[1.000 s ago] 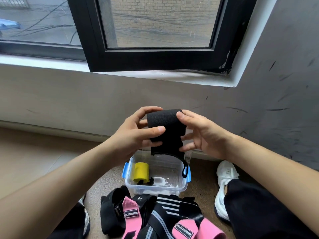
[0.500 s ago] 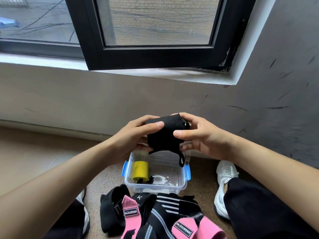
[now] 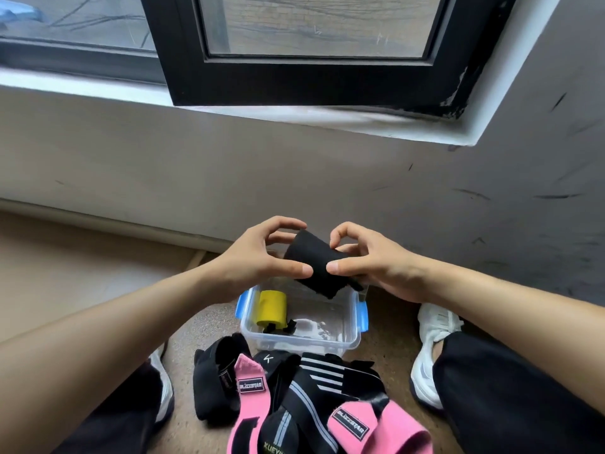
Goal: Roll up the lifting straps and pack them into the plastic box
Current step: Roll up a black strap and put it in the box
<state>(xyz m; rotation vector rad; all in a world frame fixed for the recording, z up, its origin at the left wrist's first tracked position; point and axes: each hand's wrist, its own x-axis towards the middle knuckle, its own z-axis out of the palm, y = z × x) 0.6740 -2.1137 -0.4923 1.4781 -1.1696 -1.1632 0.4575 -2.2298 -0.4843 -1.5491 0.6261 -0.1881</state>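
Lifting straps (image 3: pixel 294 398), pink and black, lie heaped loose on the floor just in front of the clear plastic box (image 3: pixel 311 343). Left hand (image 3: pixel 258 257) and right hand (image 3: pixel 370 260), fingers curled, pinch a rolled black strap (image 3: pixel 316 267) from either side, tilted above the box. A yellow roll (image 3: pixel 271 308) sits inside, at left

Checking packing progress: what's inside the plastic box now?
The plastic box holds one yellow rolled strap at its left end, a small black piece against it. The black strap held above covers the box's far right corner, so that part is hidden.
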